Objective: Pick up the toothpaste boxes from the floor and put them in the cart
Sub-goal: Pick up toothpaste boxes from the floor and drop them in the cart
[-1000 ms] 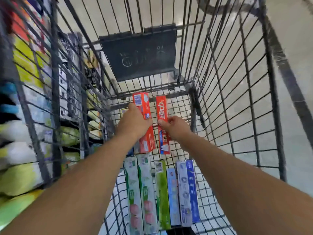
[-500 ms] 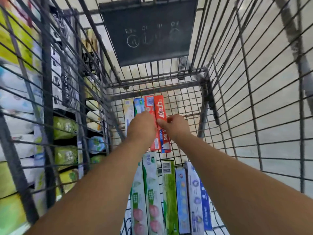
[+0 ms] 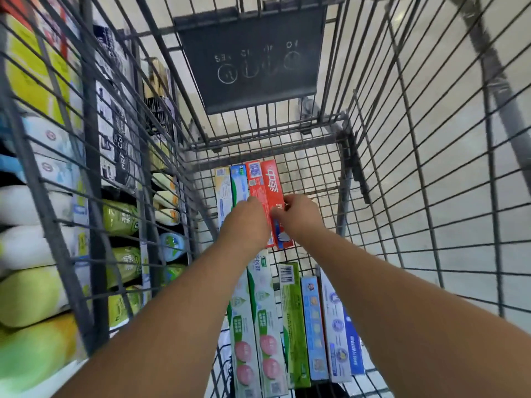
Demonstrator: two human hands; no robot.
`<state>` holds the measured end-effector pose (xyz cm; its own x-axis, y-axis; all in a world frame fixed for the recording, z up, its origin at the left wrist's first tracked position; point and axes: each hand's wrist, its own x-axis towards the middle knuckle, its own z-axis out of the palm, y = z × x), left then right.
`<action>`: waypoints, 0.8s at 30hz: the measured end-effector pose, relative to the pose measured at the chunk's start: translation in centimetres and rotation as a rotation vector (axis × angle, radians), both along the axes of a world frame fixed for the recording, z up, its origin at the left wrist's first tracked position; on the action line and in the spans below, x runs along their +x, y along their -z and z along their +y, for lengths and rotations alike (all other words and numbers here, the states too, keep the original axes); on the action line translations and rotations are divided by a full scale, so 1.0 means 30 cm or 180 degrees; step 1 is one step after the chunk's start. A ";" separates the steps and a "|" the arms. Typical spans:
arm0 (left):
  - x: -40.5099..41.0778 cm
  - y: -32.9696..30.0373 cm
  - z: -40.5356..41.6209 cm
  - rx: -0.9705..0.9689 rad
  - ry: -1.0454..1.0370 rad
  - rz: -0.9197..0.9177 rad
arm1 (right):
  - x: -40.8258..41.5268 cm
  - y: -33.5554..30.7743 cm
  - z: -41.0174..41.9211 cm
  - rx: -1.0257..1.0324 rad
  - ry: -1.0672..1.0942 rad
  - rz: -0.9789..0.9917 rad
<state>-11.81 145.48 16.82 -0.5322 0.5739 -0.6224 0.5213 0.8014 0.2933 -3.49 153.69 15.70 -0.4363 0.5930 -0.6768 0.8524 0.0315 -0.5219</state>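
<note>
1. Two red toothpaste boxes (image 3: 265, 196) lie flat, side by side, on the wire floor of the cart (image 3: 313, 173), at the far end. They touch each other along their long sides.
2. We see that their long sides point away from us, the same way our arms point.
3. Our left hand (image 3: 247, 222) lies over the near part of the left red box. Its fingers are hidden under the hand, so we cannot tell if they grip the box or just rest on it.
4. Our right hand (image 3: 301, 215) is at the right edge of the right red box. Its fingers (image 3: 287, 201) are curled and seem to pinch that edge.
5. Both hands are just as near. We think each hand only has to let go and lift straight up.
6. Each red box is long and thin. One shows a bar code and small print. The other shows big white letters.
7. Beside them on the left lie two pale boxes (image 3: 230, 188). Nearer to us lies a row of green, white and blue boxes (image 3: 293, 326).
</note>
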 end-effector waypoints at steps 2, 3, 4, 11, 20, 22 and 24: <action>-0.010 -0.070 -0.011 0.0116 0.0084 -0.0118 | 0.022 -0.064 0.000 0.0110 -0.0147 -0.0059; -0.018 -0.121 -0.017 0.0173 0.0165 -0.0185 | 0.035 -0.106 0.005 0.0160 -0.0186 -0.0090; -0.029 -0.184 -0.020 0.0204 0.0255 -0.0253 | 0.052 -0.157 0.014 0.0192 -0.0205 -0.0119; -0.113 -0.778 -0.009 0.0074 0.0913 -0.0062 | 0.182 -0.749 0.060 0.0643 -0.0699 -0.0273; -0.040 -1.401 -0.090 -0.0136 0.2319 0.0920 | 0.425 -1.470 0.008 0.1981 -0.1157 -0.0508; -0.024 -1.487 -0.092 0.0033 0.2515 0.1205 | 0.472 -1.559 -0.014 0.2119 -0.1176 -0.0634; -0.018 -1.566 -0.094 0.0253 0.2597 0.1374 | 0.510 -1.635 -0.041 0.2186 -0.1168 -0.0753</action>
<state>-12.34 142.65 63.80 -0.1210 0.9054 -0.4070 0.9921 0.1240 -0.0192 11.81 152.47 64.75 -0.5746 0.7564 -0.3127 0.8109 0.5780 -0.0919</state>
